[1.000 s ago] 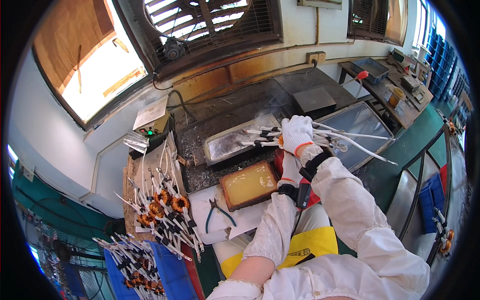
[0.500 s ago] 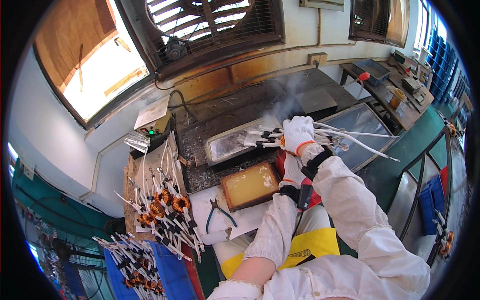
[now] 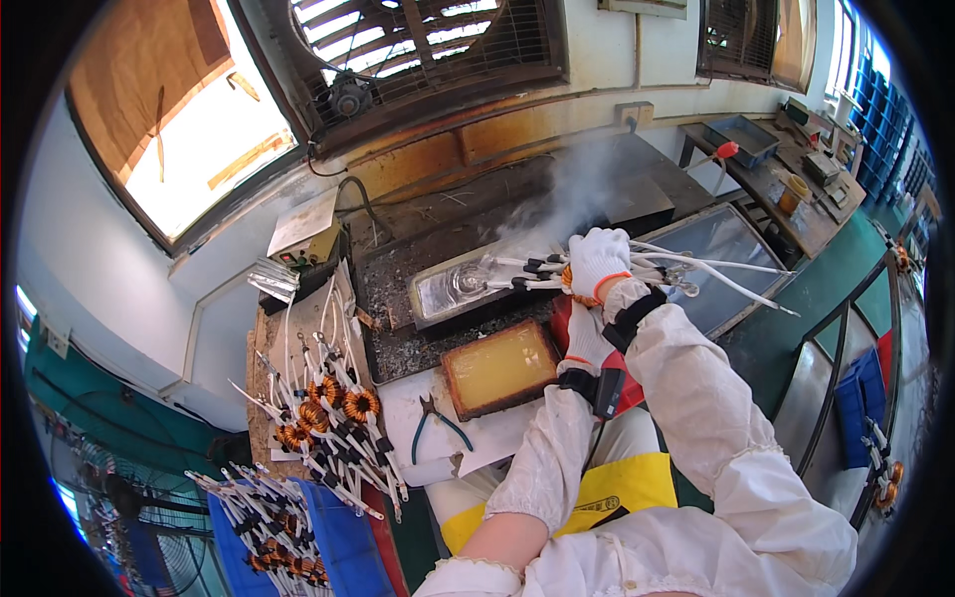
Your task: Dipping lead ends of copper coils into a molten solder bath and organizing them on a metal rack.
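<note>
My right hand (image 3: 600, 264), in a white knit glove, is closed round a bundle of white leads (image 3: 542, 269) with black sleeves and a copper-wound ring coil (image 3: 568, 282). The leads' left ends reach over the long metal trough (image 3: 428, 306) and meet the shiny, rippled liquid (image 3: 463, 284) in it. Smoke rises there. Just below, my gloved left hand (image 3: 585, 343) is beside a red object (image 3: 561, 320); its fingers are hidden, so its grip does not show. A black piece with a cord (image 3: 605, 393) lies by the left wrist.
A brown-rimmed tray of yellowish material (image 3: 502, 368) stands in front of the trough. Pliers (image 3: 436, 428) lie left of it. Several ring coils with leads (image 3: 333, 408) are piled farther left, above a blue bin (image 3: 338, 537) of more. A control box (image 3: 303, 239) stands behind them.
The bundle and my right hand have shifted slightly right. Ripples now show on the liquid, and the smoke is thicker. The control box's green light no longer shows.
</note>
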Demonstrator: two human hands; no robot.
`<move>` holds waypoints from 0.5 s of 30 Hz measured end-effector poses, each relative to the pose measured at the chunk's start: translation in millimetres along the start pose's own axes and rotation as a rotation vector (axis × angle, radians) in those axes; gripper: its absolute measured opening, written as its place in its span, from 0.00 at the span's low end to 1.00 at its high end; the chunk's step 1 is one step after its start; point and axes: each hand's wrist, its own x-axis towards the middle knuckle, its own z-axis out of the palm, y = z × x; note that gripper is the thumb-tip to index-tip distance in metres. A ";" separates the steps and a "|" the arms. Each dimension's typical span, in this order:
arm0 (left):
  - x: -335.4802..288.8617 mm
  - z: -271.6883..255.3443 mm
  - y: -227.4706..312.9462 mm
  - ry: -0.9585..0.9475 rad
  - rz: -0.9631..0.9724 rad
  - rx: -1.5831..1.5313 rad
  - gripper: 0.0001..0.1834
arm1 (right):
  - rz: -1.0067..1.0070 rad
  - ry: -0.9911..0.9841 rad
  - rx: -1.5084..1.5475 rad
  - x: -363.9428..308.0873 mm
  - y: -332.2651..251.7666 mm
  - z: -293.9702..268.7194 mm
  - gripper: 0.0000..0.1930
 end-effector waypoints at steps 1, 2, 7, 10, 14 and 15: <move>-0.1 -1.1 0.6 -0.017 0.010 -0.013 0.30 | -0.001 -0.006 0.008 -0.2 -0.4 -1.4 0.22; -0.1 -2.1 0.9 -0.035 0.019 -0.027 0.30 | -0.001 -0.011 0.015 -0.4 -0.9 -2.4 0.22; 2.8 -7.8 -0.2 -0.021 0.051 -0.003 0.28 | 0.007 -0.005 0.029 0.9 -1.0 1.3 0.23; 9.6 -15.3 -2.9 -0.032 0.077 0.048 0.31 | 0.008 0.010 0.033 0.7 -2.1 1.7 0.23; 13.5 -23.7 -1.4 -0.032 0.088 0.110 0.34 | 0.007 -0.002 0.042 0.6 -4.6 -0.4 0.24; 14.5 -25.4 -2.0 -0.032 0.088 0.110 0.34 | 0.007 -0.002 0.042 0.5 -4.8 -0.8 0.24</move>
